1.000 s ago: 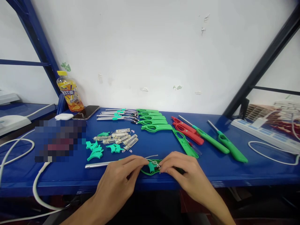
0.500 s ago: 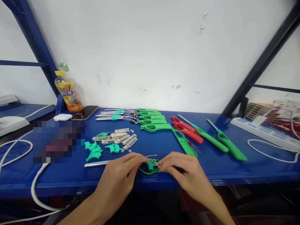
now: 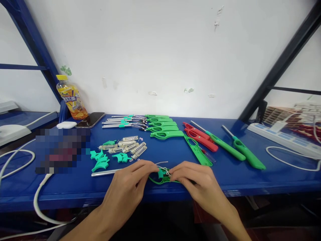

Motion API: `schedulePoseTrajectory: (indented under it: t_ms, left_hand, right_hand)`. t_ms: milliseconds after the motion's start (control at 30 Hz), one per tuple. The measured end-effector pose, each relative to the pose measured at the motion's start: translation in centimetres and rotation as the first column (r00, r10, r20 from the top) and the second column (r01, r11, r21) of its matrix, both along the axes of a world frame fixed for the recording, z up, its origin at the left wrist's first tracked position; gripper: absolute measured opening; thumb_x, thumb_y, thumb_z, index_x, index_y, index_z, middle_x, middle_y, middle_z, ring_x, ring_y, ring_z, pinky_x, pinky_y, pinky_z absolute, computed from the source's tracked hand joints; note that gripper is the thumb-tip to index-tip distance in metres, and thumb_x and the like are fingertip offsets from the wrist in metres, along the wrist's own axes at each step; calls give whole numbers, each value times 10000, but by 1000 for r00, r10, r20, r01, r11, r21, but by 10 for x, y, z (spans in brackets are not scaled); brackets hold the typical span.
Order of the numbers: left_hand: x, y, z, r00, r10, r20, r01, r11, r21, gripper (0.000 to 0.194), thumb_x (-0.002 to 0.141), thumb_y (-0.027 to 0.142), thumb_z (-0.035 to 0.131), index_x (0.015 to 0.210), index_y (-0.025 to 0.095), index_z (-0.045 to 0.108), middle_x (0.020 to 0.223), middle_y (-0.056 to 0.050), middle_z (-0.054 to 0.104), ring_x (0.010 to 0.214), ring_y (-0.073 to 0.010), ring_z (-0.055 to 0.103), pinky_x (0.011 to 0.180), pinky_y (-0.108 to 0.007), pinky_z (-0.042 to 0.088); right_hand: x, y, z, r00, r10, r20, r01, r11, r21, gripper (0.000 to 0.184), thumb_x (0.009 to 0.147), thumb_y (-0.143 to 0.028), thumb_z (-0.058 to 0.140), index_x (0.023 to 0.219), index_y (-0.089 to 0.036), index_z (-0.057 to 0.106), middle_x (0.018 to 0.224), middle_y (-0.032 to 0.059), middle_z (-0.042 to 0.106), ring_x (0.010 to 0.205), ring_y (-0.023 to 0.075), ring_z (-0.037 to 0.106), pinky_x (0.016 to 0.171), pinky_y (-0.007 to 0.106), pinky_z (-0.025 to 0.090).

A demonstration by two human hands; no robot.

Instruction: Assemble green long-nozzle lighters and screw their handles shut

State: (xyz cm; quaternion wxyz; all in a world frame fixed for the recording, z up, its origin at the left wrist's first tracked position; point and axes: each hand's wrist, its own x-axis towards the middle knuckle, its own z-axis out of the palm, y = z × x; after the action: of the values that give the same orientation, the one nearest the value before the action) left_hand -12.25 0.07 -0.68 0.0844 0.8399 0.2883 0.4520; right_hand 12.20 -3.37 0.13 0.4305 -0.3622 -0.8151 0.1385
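Note:
A green lighter shell (image 3: 160, 177) with a long metal tube (image 3: 104, 172) lies at the near edge of the blue bench (image 3: 250, 180). My left hand (image 3: 125, 194) pinches the shell's left end, where the tube joins. My right hand (image 3: 200, 187) pinches small parts and thin white wire inside the shell, covering its right end. A teal trigger piece (image 3: 160, 173) sits between my fingertips.
Behind lie loose teal triggers (image 3: 101, 160), clear gas tubes (image 3: 127, 147), metal nozzles (image 3: 122, 122), a row of green shells (image 3: 163, 129), red shells (image 3: 200, 137) and finished green lighters (image 3: 240, 150). A drink bottle (image 3: 70, 98), phone (image 3: 90, 119), power strip (image 3: 283, 140) and white cables (image 3: 37, 201) flank them.
Both hands stay pinched on the green shell; their fingers shift slightly over the parts inside it. The view has tilted a little.

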Motion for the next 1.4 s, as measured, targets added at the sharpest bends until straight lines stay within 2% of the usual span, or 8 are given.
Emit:
schedulePoseTrajectory:
  t_ms: [500,1100,1300,1400]
  left_hand:
    - [-1,0,-3,1000,22,-12,-22,999,32,259,1046,62,564,1126,254,718,1071,23,802,911,-132,791,835,-202,609]
    - [0,3,-7,998,36,-47,-35,999,28,235,1063,107,566,1142,249,736,1044,20,817,861,-146,796,793,-221,603]
    - [1,-5,-1,997,28,-72,-29,999,-23,247,1059,119,559,1173,249,736,1083,-7,796,898,-156,784,813,-242,596]
    - [1,-9,1,992,22,-122,-27,999,-44,235,1050,182,606,1226,264,738,1118,-22,780,870,-161,774,756,-246,599]
  right_hand:
    - [0,-1,0,1000,-10,16,10,1000,-4,252,1013,-34,626,1019,-250,755,1032,-24,793,947,107,755,870,201,557]
    - [1,-3,0,1000,-21,4,21,1000,-19,208,1034,-93,630,1043,-255,760,1019,-12,790,928,128,752,851,230,572]
    - [-1,-3,2,998,-51,28,51,998,-33,166,1044,-144,637,1028,-258,757,989,-17,808,911,141,758,845,246,578]
    - [0,-4,2,998,-62,32,64,997,-38,145,1045,-174,646,1026,-266,757,992,-21,815,909,144,761,848,247,577]
